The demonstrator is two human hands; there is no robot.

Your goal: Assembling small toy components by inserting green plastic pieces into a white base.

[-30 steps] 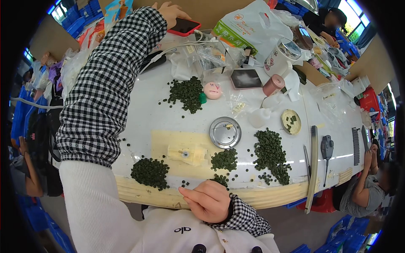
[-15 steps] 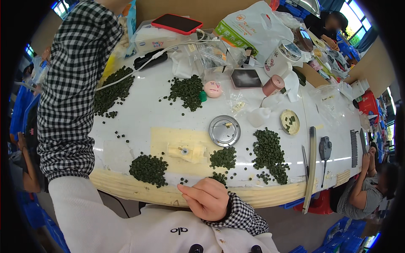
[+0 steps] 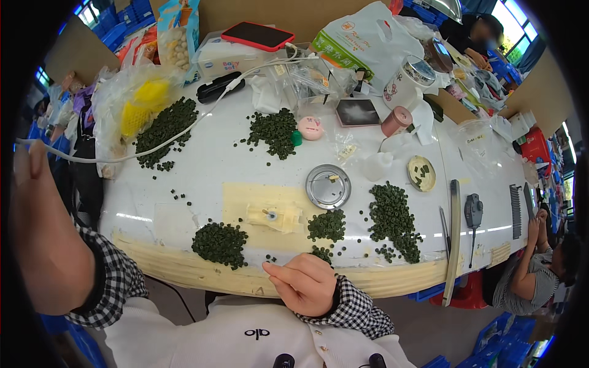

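Observation:
At the table's near edge, my right hand (image 3: 305, 283) is closed, thumb and forefinger pressed together; whatever may be between the tips is too small to make out. Close beside its fingertips are small piles of dark green pieces (image 3: 326, 226). A larger pile of the same pieces (image 3: 219, 244) lies to its left. Beyond them, a cream-coloured block with a small metal pin (image 3: 271, 214) is fixed on a yellowish sheet (image 3: 245, 195). My left hand (image 3: 52, 245) is raised at the far left, blurred, its fingertips by a white cable (image 3: 132, 158); its grip is unclear.
More green pieces lie in heaps (image 3: 392, 218). A round metal lid (image 3: 328, 187) and a small dish (image 3: 421, 173) sit mid-table. A red-edged phone (image 3: 257, 35), plastic bag (image 3: 368, 43) and mug (image 3: 408, 83) stand behind. A long curved strip (image 3: 451, 242) overhangs the right edge. Other people sit nearby.
My left arm, raised across the left side before, has come down and back toward me, uncovering the bags and yellow netting there. My right hand keeps its pinch almost unmoved.

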